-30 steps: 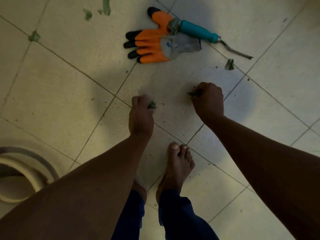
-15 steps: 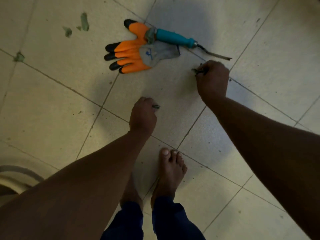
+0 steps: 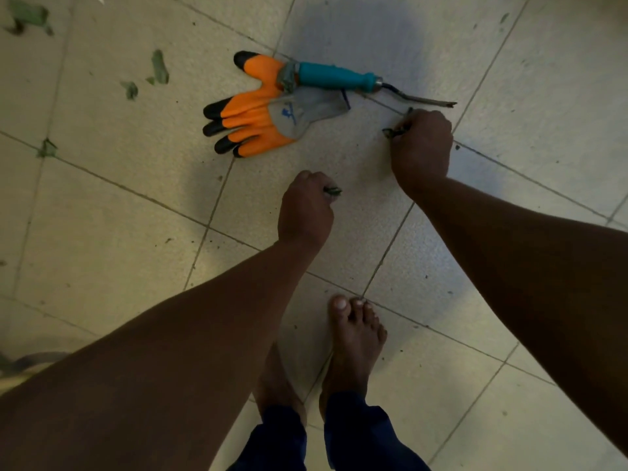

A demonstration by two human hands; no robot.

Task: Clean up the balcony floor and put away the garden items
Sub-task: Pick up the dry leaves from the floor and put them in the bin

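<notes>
My left hand (image 3: 306, 209) hangs low over the tiled floor, fingers curled round small dark green leaf scraps (image 3: 333, 191) that poke out past the knuckles. My right hand (image 3: 423, 144) is farther forward and grips more leaf scraps (image 3: 394, 131), right beside the metal shaft of a teal-handled garden tool (image 3: 334, 78). The tool lies across an orange and grey garden glove (image 3: 258, 117) with black fingertips. Both lie on the floor just ahead of my hands.
Loose green leaf bits lie on the tiles at the upper left (image 3: 159, 68), with another bit on a grout line (image 3: 47, 149). My bare feet (image 3: 355, 338) stand below the hands. A pale curved rim (image 3: 17, 372) shows at the left edge.
My right hand moved forward to the tool's shaft, picking up the leaf bit that lay there. The left hand stayed low with its scraps. The view shifted, and the pale rim slid nearly out of frame.
</notes>
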